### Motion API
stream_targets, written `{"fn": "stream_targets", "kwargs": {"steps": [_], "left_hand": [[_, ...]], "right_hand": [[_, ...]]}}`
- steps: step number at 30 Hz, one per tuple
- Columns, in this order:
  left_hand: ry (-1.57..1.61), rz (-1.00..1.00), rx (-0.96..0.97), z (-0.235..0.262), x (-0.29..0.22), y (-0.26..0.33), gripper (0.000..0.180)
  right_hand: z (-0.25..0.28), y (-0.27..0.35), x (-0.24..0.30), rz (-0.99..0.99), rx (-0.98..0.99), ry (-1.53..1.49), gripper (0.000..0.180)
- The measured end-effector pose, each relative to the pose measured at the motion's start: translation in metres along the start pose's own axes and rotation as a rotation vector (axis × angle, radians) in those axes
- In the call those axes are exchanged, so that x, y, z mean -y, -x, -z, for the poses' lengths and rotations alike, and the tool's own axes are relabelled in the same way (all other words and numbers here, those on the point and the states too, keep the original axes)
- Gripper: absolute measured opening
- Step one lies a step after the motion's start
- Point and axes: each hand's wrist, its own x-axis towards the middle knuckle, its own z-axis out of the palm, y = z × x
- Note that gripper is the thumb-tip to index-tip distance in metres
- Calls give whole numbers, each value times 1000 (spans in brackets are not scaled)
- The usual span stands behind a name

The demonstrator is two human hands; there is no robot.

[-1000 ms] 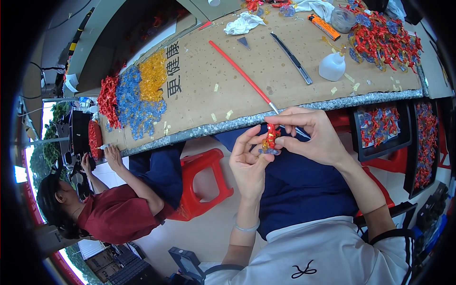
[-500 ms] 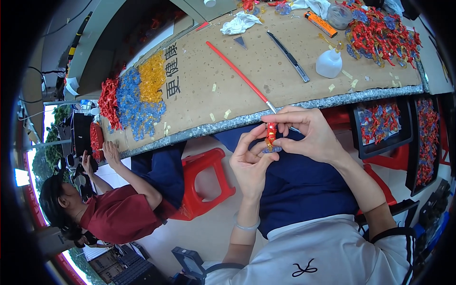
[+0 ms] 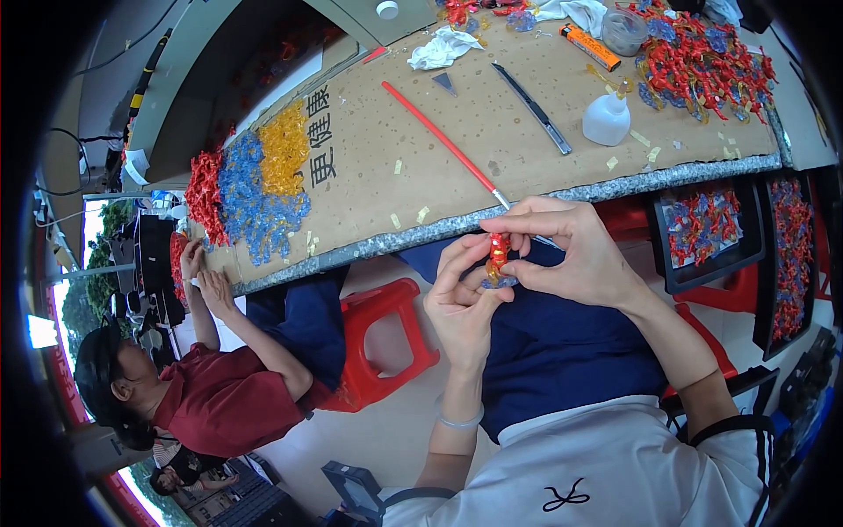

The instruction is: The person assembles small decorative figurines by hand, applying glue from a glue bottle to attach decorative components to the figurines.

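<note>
A small glossy figurine (image 3: 498,253), red above with amber and a clear blue base, is pinched upright between my two hands in front of the table edge. My left hand (image 3: 461,303) holds it from the left with thumb and fingers near the base. Thumb and fingertips of my right hand (image 3: 571,250) close on its top and right side. A thin red-handled brush-like tool (image 3: 439,138) slants over the table, its silver end passing behind my right fingers. Whether my right hand grips this tool is hidden.
On the cardboard-covered table (image 3: 369,176) lie a utility knife (image 3: 531,107), a white bottle (image 3: 606,119), an orange box (image 3: 590,46) and a white cloth (image 3: 445,47). Piles of red, blue and amber pieces (image 3: 263,189) sit left. Black trays (image 3: 702,230) stand right; a co-worker (image 3: 228,400) sits left.
The figurine has turned slightly and shifted a little in my fingers; my hands stay nearly in place. At left, the co-worker's hands have come closer together.
</note>
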Motion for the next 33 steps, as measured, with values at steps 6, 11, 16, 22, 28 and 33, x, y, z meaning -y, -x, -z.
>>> {"fn": "stream_targets", "kwargs": {"steps": [6, 11, 16, 22, 28, 33], "left_hand": [[-10, -46, 15, 0, -3, 0, 47], [-29, -27, -1, 0, -3, 0, 48], [-30, -4, -10, 1, -4, 0, 47], [-32, 2, -15, 1, -6, -1, 46], [-33, -18, -14, -1, -7, -2, 47], [-9, -18, -32, 1, -1, 0, 47]], "right_hand": [[2, -2, 3, -75, 102, -33, 52], [3, -3, 1, -109, 100, -68, 51], [4, -5, 3, -137, 104, -42, 50], [3, -5, 3, -123, 90, -33, 49], [0, -8, 3, 6, 2, -5, 42], [1, -8, 4, -1, 27, 1, 44]]}}
